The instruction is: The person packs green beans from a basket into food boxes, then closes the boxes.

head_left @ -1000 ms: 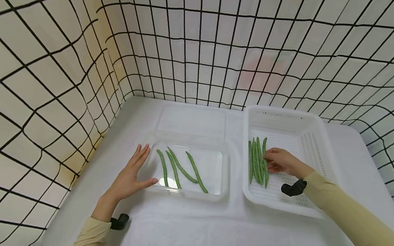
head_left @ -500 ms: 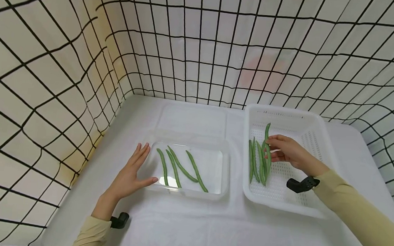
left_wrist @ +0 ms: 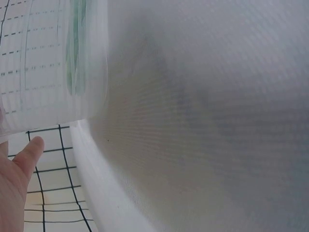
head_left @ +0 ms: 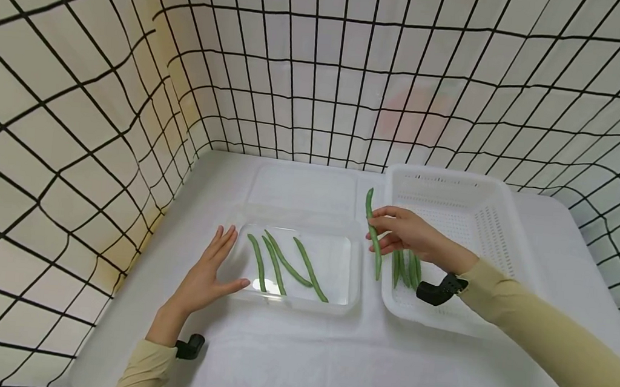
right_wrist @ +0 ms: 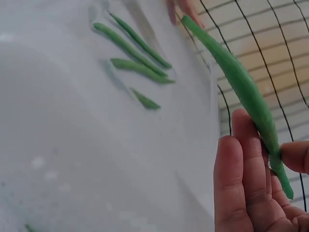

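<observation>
A single green bean (head_left: 374, 238) is pinched between thumb and fingers of my right hand (head_left: 402, 232), held over the left rim of the white perforated basket. The right wrist view shows the same green bean (right_wrist: 246, 87) up close, slanting past the fingertips. Several more green beans (head_left: 405, 269) lie in the basket (head_left: 465, 199), partly hidden by the right hand. My left hand (head_left: 201, 282) is spread with straight fingers at the left end of a clear plastic container (head_left: 355, 270). Inside that container several green beans (head_left: 274, 260) lie spaced apart.
A clear flat lid (head_left: 302, 187) lies behind the container on the white-covered table (head_left: 296, 362). Black wire grid panels (head_left: 313, 84) stand along the back and both sides. A black wrist camera (head_left: 441, 289) sits under the right wrist.
My right hand has lifted one green bean from the bunch in the basket and carried it left to the basket's rim. The left hand stays in place.
</observation>
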`<action>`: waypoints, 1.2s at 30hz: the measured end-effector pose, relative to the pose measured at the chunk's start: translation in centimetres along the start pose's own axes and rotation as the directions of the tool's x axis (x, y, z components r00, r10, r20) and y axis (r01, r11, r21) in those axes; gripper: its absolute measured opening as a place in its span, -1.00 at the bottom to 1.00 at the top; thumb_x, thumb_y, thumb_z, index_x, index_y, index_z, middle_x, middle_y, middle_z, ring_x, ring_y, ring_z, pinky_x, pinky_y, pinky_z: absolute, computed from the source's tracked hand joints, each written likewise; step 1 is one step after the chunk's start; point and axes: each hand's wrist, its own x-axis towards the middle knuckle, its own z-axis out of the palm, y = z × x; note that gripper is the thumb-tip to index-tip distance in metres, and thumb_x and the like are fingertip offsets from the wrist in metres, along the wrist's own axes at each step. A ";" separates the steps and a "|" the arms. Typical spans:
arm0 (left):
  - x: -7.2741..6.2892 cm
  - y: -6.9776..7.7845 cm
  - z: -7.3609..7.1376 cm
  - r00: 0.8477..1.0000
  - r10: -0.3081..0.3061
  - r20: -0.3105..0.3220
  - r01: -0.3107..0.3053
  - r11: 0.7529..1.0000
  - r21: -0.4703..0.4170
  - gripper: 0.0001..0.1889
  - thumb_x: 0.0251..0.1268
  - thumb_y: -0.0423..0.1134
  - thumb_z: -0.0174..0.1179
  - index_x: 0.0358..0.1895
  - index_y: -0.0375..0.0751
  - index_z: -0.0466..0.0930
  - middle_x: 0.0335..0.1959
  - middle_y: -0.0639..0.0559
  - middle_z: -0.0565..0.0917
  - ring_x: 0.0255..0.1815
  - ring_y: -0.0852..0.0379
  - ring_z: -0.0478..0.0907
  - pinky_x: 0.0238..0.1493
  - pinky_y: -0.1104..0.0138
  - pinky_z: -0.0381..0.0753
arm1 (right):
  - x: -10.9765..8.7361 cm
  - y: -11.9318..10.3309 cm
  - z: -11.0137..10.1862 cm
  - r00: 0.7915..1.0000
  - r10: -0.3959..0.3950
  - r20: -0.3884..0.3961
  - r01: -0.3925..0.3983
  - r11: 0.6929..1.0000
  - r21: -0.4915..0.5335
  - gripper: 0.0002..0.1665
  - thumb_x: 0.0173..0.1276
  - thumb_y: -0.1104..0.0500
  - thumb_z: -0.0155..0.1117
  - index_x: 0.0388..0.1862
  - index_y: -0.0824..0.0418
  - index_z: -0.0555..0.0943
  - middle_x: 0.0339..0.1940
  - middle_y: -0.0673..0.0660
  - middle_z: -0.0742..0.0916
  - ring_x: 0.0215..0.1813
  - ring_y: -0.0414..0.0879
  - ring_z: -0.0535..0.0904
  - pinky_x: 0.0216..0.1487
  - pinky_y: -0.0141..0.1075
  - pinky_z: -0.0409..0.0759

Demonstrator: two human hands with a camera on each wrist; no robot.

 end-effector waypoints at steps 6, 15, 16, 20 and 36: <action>0.0 0.1 0.0 1.000 -0.005 0.004 0.005 1.000 0.002 0.08 0.04 0.18 0.36 0.53 0.12 -0.17 0.53 0.15 -0.21 0.51 0.09 -0.34 0.22 -0.24 0.12 | 2.1 -0.1 3.1 0.997 0.027 0.069 -0.026 1.000 -0.015 -0.54 0.43 0.13 0.13 0.16 0.38 0.33 -0.27 0.25 0.69 -0.36 0.03 0.70 -0.24 -0.12 0.64; -0.1 0.0 0.2 1.000 -0.009 0.004 0.009 1.000 -0.005 0.08 0.03 0.21 0.34 0.53 0.14 -0.18 0.53 0.17 -0.22 0.51 0.10 -0.35 0.22 -0.25 0.10 | 4.0 0.3 6.2 0.990 0.104 0.099 -0.099 0.994 -0.055 -0.61 0.44 0.18 0.12 0.13 0.38 0.36 -0.18 0.36 0.68 -0.41 0.02 0.69 -0.28 -0.14 0.65; -0.1 0.0 0.2 1.000 -0.008 0.005 0.008 1.000 -0.003 0.08 0.03 0.21 0.34 0.53 0.14 -0.18 0.53 0.17 -0.22 0.51 0.10 -0.34 0.22 -0.26 0.10 | 4.1 0.3 6.3 0.989 0.110 0.099 -0.104 0.992 -0.066 -0.61 0.44 0.18 0.11 0.13 0.38 0.37 -0.17 0.36 0.67 -0.40 0.03 0.69 -0.27 -0.12 0.65; -0.1 0.0 0.1 1.000 -0.001 0.001 0.001 1.000 0.007 0.07 0.04 0.19 0.35 0.53 0.12 -0.18 0.53 0.16 -0.21 0.51 0.08 -0.33 0.20 -0.26 0.12 | 4.2 0.4 6.4 0.985 0.132 0.107 -0.120 0.987 -0.108 -0.57 0.45 0.17 0.09 0.18 0.38 0.35 -0.13 0.33 0.66 -0.36 0.07 0.70 -0.27 -0.09 0.65; -0.1 0.2 0.0 1.000 0.004 -0.001 -0.004 1.000 0.000 0.08 0.04 0.16 0.36 0.54 0.10 -0.17 0.54 0.12 -0.21 0.51 0.07 -0.33 0.20 -0.26 0.13 | 1.0 0.2 -0.5 0.999 0.046 -0.018 -0.046 0.999 -0.004 -0.49 0.46 0.07 0.10 0.21 0.41 0.38 -0.03 0.34 0.62 -0.16 0.04 0.68 -0.14 -0.14 0.62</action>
